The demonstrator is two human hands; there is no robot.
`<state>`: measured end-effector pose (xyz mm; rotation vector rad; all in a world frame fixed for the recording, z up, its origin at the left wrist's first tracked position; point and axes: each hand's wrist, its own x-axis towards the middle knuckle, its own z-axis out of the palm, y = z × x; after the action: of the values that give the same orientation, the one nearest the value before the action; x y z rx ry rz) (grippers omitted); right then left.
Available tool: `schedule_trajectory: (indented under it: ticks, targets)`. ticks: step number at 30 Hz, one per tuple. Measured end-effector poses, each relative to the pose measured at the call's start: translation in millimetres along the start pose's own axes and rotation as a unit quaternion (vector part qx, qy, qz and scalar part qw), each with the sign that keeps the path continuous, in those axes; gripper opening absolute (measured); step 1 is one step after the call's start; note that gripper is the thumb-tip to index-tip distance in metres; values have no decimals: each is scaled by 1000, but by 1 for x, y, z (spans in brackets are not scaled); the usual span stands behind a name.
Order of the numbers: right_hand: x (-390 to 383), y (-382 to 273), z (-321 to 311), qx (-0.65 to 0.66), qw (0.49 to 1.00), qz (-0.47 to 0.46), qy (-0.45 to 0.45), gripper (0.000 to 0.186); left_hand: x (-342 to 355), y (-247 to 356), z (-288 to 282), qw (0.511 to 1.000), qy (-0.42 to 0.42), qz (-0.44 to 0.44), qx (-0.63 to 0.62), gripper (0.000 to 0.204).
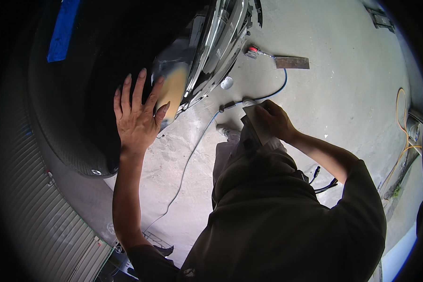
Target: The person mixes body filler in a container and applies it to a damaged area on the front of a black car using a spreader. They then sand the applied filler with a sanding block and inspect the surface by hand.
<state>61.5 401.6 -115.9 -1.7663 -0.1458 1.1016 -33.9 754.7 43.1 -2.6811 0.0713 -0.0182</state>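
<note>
My left hand (137,120) lies with fingers spread on the black car panel (91,98), its thumb and forefinger over the edge of a yellowish filler patch (175,89). Dull grey sanded areas border that patch, and a chrome-trimmed front end (216,51) runs along its right side. Close to my body, my right hand (278,123) is closed around a flat grey rectangular piece (256,123). Whether it is sandpaper or a stiff pad I cannot tell. Its lower end is dim against my dark clothing.
A blue air hose (192,145) winds across the concrete floor to a red-and-grey tool (252,51). Beside that lies a brown board (292,63). A whitish disc (226,82) shows near the bumper. Blue tape (63,30) marks the panel; a ribbed shutter (47,225) stands left.
</note>
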Motion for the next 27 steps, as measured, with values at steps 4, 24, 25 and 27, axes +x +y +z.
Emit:
schedule_trajectory:
  ticks: [4,24,25,27]
  targets:
    - [-9,11,-8,82,994,8,65,36,26,-25,6,998,-3,70,6,55]
    - [-12,30,2,107,988,-26,111,41,7,-19,16,992,61,108,-6,52]
    - [-12,29,2,100,989,-23,111,41,5,-19,16,993,57,102,-6,52]
    - [-14,29,1,93,989,-22,116,41,1,-18,16,994,58,92,-10,51]
